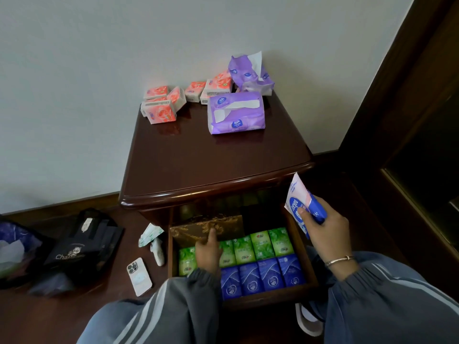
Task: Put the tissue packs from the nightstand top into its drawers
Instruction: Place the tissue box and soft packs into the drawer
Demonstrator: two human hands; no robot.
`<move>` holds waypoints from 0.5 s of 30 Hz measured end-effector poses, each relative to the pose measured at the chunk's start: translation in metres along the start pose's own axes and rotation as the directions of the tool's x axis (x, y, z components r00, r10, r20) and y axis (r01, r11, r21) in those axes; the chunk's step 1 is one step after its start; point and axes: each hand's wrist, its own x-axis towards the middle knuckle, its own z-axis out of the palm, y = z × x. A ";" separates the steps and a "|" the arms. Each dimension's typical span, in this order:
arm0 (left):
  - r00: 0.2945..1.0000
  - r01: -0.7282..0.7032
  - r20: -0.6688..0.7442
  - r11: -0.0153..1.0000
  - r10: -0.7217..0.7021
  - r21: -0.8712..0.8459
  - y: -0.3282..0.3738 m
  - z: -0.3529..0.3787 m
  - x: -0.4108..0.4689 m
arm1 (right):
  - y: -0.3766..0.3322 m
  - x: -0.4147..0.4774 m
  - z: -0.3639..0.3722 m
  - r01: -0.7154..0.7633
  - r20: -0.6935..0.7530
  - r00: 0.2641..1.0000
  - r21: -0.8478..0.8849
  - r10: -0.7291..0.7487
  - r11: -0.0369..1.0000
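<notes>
Pale plaster wall (99, 70) backs a dark polished wooden nightstand (198, 165), whose top carries two soft purple tissue packs (236, 112) at the right and a cluster of small red-orange packs (161, 103) at the back left, none of them stowed yet. Its upper wooden drawer (268, 297) stands pulled out and looks nearly full: an ornate gold tissue box (188, 232) sits at the back left, a row of green packs (270, 244) runs across the middle, and a row of blue packs (270, 274) lines the front. The right hand (323, 229) holds a white, pink and blue tissue pack (296, 197) just above the drawer's right wall, fingers wrapped round its lower end. The left hand (208, 254) reaches into the drawer and holds nothing, its extended forefinger resting on the gold box. The only room seems to be the dark gap right of that box, so steadying the box and sliding the pack in upright should avoid disturbing the rows.
</notes>
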 end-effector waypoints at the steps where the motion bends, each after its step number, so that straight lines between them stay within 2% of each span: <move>1: 0.990 0.129 0.085 0.967 -0.113 -0.219 0.009 0.004 0.002 | 0.000 0.000 0.000 0.001 0.000 1.000 -0.007 -0.001 1.000; 3: 0.976 0.193 0.163 0.911 -0.142 -0.365 0.025 0.011 0.005 | 0.001 0.001 0.001 -0.002 0.008 1.000 -0.009 0.002 1.000; 6: 0.988 0.137 0.118 0.904 -0.097 -0.404 0.039 0.019 0.007 | 0.003 0.001 0.001 -0.018 0.026 1.000 0.003 0.018 1.000; 7: 0.993 0.099 0.094 0.938 -0.072 -0.332 0.039 0.021 0.007 | 0.004 0.001 0.001 -0.022 0.028 0.999 0.004 0.022 1.000; 10: 1.000 0.028 -0.006 0.999 -0.028 0.022 0.026 0.021 0.006 | 0.003 0.002 0.002 -0.029 0.032 0.999 0.013 0.029 0.999; 13: 0.993 -0.116 0.038 0.913 0.110 0.390 0.008 0.016 -0.004 | 0.003 0.001 0.003 -0.039 0.059 0.998 0.018 0.038 0.999; 15: 0.987 -0.158 0.120 0.826 0.110 0.542 0.001 0.008 -0.008 | 0.001 -0.001 0.004 -0.014 0.093 0.996 0.015 0.012 1.000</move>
